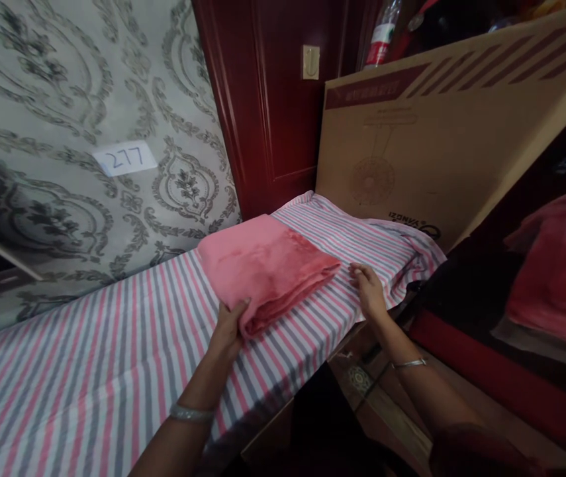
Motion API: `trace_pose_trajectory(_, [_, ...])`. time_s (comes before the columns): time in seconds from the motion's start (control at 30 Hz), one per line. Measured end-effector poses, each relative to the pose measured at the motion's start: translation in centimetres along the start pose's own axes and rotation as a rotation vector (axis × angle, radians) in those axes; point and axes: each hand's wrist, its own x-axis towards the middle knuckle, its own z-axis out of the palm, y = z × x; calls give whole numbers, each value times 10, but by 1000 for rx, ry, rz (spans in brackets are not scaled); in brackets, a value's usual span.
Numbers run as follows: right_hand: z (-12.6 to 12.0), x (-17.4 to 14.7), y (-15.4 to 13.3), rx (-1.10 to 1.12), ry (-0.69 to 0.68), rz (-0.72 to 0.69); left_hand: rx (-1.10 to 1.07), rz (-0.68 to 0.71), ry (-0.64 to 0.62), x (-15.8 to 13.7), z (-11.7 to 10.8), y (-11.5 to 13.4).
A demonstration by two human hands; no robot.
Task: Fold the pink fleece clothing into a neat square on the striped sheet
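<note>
A folded pink plush cloth [267, 265] lies on a bed or bench covered by a striped sheet [153, 358]. Its open folds face the near side, and its exact kind cannot be made out. At the near left corner, my left hand [230, 324] grips the cloth, thumb on top and the other fingers hidden beneath or behind the edge. Just beyond the cloth's right corner is my right hand [369, 291], over the striped sheet and apart from the cloth. Its fingers are loosely bent and nothing shows in them.
A large cardboard box [402, 146] stands at the far right end, with a bottle [382, 36] behind its rim. Patterned wall [188, 179] and a dark red door [283, 112] border the far side. More pink plush fabric [561, 271] lies at the right.
</note>
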Motion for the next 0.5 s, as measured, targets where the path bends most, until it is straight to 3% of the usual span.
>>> trace_pose_trajectory(0.13, [14, -6, 14, -406, -85, -141, 46, -33, 77, 6, -1, -4])
trace_pose_trajectory(0.3, [16, -19, 13, -776, -156, -291, 100, -8, -9, 11, -18, 19])
trace_pose_trajectory(0.4, [14, -19, 14, -834, -164, -329, 153, 12, -15, 4, -50, 54])
trace_pose_trajectory(0.5, [12, -18, 18, -857, -161, -353, 202, 0, 28, -12, -101, 100])
